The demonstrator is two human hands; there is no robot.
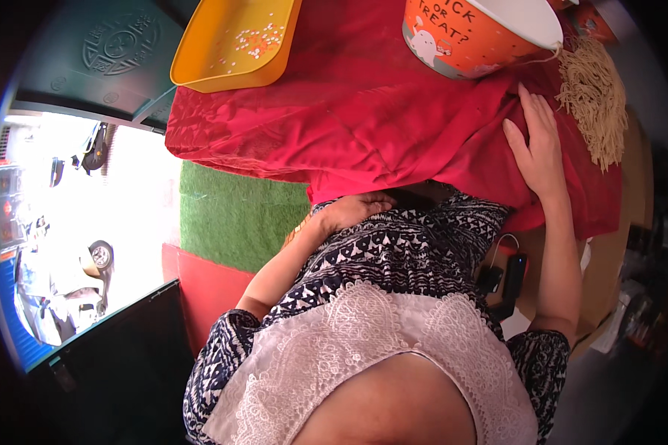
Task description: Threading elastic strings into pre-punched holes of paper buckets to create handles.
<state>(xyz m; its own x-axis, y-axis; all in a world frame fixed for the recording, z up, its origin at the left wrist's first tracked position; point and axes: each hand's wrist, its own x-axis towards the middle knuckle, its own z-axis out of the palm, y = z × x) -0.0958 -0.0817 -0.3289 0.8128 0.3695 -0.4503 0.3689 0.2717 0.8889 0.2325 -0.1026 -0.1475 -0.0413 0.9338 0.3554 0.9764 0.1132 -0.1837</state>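
My right hand (536,144) lies on the red cloth (364,133) at the right, its fingers stretched out and holding nothing. Just beyond its fingertips stands an orange bucket (460,44) with a white inside and a ghost figure printed on it. A thick bundle of beige strings (594,100) hangs beside that hand. My left hand (356,211) rests on my lap, fingers laid flat on the patterned dress (378,256). Farther left on the cloth is a yellow tray (193,59) holding many small orange and white bits.
Below the table at the left are green artificial turf (237,215) and a red floor strip (204,289). Dark green doors (119,334) frame a bright doorway, with a parked scooter (82,278) outside. Cardboard (608,274) stands on the right.
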